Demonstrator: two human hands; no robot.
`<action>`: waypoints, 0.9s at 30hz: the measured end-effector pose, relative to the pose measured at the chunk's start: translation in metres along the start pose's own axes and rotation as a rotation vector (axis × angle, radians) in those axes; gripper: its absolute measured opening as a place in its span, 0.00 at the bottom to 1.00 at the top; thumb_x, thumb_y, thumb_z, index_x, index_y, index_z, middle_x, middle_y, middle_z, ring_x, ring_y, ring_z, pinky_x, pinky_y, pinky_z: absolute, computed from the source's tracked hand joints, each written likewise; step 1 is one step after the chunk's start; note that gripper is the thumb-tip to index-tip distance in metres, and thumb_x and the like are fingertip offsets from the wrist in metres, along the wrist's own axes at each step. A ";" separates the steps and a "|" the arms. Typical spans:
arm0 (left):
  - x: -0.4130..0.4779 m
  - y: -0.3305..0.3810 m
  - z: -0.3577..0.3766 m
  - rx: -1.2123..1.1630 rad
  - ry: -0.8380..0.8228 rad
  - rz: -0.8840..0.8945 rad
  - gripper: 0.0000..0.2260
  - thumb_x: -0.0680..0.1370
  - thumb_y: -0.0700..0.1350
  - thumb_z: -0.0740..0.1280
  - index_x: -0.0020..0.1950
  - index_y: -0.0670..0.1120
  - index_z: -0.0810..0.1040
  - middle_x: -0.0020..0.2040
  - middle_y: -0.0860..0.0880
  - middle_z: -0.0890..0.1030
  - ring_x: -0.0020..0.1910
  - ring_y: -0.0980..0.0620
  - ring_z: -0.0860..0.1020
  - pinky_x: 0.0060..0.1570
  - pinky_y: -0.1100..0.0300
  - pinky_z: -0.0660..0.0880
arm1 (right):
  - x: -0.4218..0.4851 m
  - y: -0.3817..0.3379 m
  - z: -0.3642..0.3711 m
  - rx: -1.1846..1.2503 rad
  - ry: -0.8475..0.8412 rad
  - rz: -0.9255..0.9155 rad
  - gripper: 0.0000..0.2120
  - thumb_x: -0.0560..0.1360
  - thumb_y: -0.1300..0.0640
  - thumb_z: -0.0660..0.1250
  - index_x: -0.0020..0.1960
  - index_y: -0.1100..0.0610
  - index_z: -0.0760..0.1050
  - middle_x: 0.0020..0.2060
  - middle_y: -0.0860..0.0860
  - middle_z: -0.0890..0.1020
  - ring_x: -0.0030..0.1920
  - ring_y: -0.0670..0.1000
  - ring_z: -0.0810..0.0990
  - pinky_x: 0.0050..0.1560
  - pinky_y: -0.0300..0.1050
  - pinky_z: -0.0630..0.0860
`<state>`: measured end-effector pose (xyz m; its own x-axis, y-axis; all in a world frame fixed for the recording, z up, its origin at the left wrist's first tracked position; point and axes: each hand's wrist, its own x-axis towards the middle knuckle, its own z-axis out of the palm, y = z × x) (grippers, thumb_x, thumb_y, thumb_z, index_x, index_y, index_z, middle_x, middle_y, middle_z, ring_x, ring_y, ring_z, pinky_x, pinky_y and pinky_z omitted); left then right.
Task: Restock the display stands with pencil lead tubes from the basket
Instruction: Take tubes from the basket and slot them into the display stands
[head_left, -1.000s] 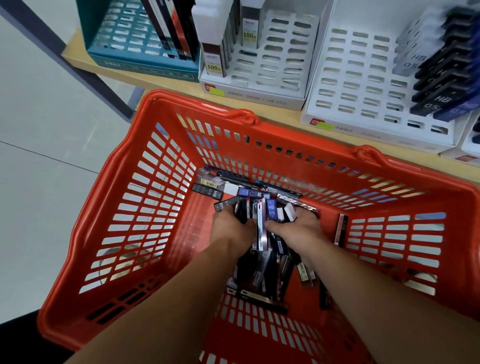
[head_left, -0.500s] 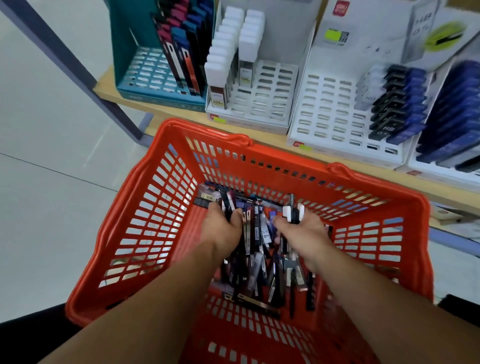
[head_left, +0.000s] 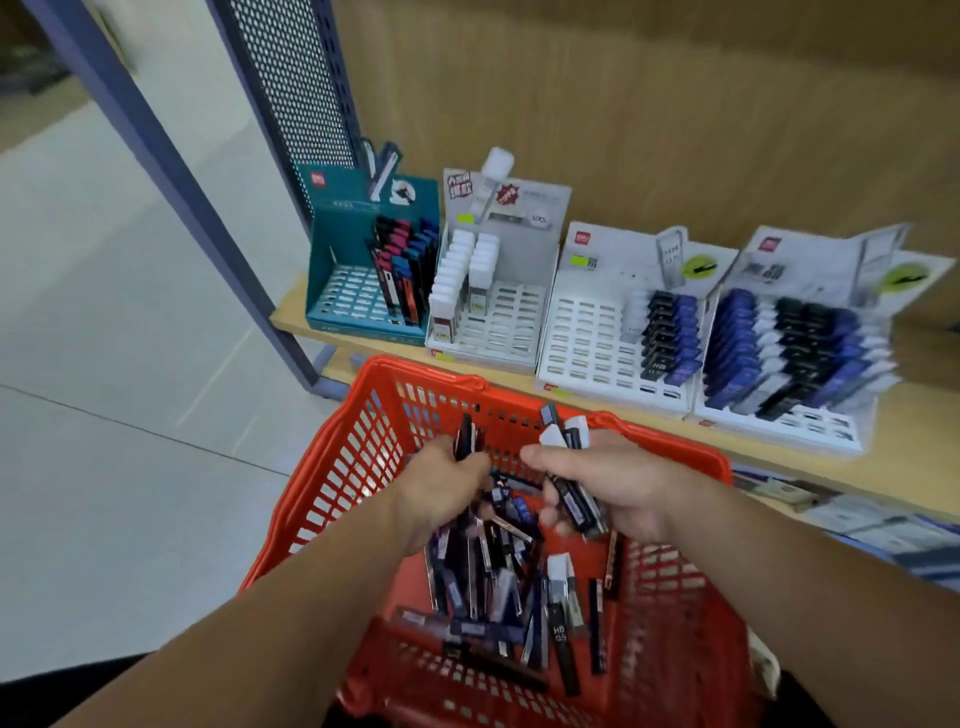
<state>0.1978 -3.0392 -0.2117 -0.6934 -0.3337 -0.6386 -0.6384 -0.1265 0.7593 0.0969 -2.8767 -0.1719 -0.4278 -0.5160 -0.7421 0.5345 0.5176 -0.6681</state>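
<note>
Grips a dark tube (head_left: 464, 437) upright in the left hand (head_left: 441, 491), fingers curled round it. Clamps a small bundle of tubes (head_left: 571, 499) in the right hand (head_left: 623, 483), with white caps showing above the thumb. Holds both just over the red basket (head_left: 332, 467), probably to let strays fall back onto the loose pile of pencil lead tubes (head_left: 519, 587) on its floor. Faces four display stands on the wooden shelf (head_left: 293, 317) just beyond the rim. Seems to gather by the handful to save trips. Judging by its many empty slots, should probably head for the third stand (head_left: 587, 332).
</note>
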 end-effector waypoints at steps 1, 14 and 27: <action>-0.008 0.013 -0.003 0.030 -0.017 0.014 0.04 0.80 0.40 0.63 0.53 0.40 0.73 0.37 0.41 0.77 0.27 0.48 0.76 0.25 0.58 0.72 | -0.010 -0.010 0.001 -0.002 -0.014 -0.017 0.17 0.76 0.52 0.77 0.55 0.62 0.76 0.36 0.58 0.81 0.36 0.57 0.83 0.39 0.51 0.82; -0.093 0.155 -0.041 0.009 -0.095 0.291 0.09 0.83 0.46 0.69 0.49 0.45 0.71 0.31 0.47 0.68 0.25 0.51 0.64 0.26 0.60 0.61 | -0.107 -0.128 0.011 -0.006 -0.058 -0.244 0.07 0.75 0.64 0.72 0.45 0.58 0.74 0.32 0.54 0.74 0.27 0.50 0.70 0.25 0.38 0.64; -0.077 0.191 -0.041 -0.083 -0.115 0.374 0.13 0.80 0.53 0.72 0.47 0.46 0.73 0.33 0.47 0.64 0.28 0.51 0.59 0.27 0.59 0.56 | -0.086 -0.145 -0.003 -0.195 -0.281 -0.243 0.11 0.75 0.64 0.74 0.52 0.55 0.74 0.28 0.52 0.74 0.27 0.49 0.72 0.29 0.41 0.66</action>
<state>0.1432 -3.0763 -0.0121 -0.9089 -0.2644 -0.3226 -0.3089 -0.0928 0.9465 0.0536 -2.9055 -0.0116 -0.2946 -0.7910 -0.5362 0.2834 0.4635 -0.8395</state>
